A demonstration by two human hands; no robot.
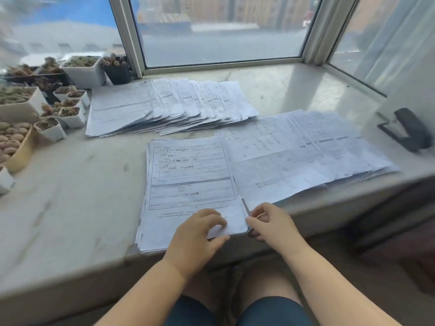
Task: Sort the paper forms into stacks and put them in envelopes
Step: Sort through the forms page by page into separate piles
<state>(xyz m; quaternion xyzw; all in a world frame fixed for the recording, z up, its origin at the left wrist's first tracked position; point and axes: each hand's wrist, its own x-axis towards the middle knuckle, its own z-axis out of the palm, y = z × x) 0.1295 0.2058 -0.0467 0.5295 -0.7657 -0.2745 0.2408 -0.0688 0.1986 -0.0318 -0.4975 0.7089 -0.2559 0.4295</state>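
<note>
Our left hand [195, 234] presses curled fingers on the white printed form stack [190, 184] at six o'clock; our right hand [270, 222] pinches its corner. Several sheets may lift together.

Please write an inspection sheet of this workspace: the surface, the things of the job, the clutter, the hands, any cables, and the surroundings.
Surface: pale marble sill, streaked.
Job's things: near stack of forms at the front edge; fanned pile behind it; spread pile on the right. No envelopes seen.
Clutter: small plant pots on the left; black stapler on the right.
Hands: left hand rests on the near stack with fingers bent; right hand pinches the stack's lower right corner.
Cables: nothing seen.
Surroundings: window frame behind the sill, street outside; the person's knees below.
</note>
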